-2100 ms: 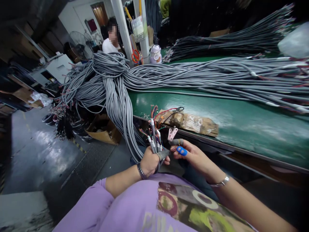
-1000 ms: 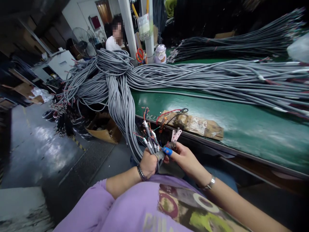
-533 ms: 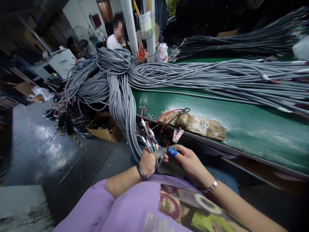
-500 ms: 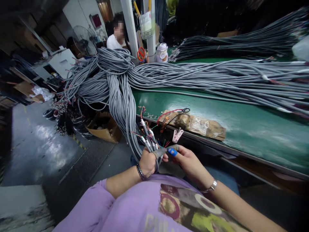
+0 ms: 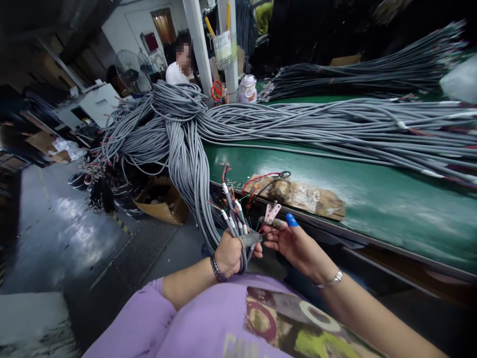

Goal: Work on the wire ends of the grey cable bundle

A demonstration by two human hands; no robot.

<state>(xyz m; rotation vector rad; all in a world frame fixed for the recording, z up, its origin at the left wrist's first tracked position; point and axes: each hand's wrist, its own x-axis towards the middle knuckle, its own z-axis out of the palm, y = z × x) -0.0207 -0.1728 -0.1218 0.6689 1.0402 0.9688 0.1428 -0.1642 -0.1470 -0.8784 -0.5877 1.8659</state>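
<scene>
My left hand (image 5: 230,253) is closed round a small bunch of grey cables (image 5: 234,219) held upright, their stripped coloured wires fanning out above the fist. My right hand (image 5: 294,243) sits just right of it, palm up with fingers partly spread, a blue cap (image 5: 291,220) on one fingertip and grey caps on others. Its fingertips reach toward the thin wires at the cable ends. A pink clip (image 5: 272,213) hangs at the bench edge just above that hand.
A big heap of grey cables (image 5: 298,124) lies across the green bench (image 5: 372,194) and drapes over its left end to the floor. A taped wooden block (image 5: 298,193) sits at the bench edge. Another person (image 5: 179,64) sits far back beside a white post (image 5: 197,44).
My right hand has opened and turned palm up; the blue-capped finger lifted away from the cable ends it was pinching. My left hand kept its grip on the bunch.
</scene>
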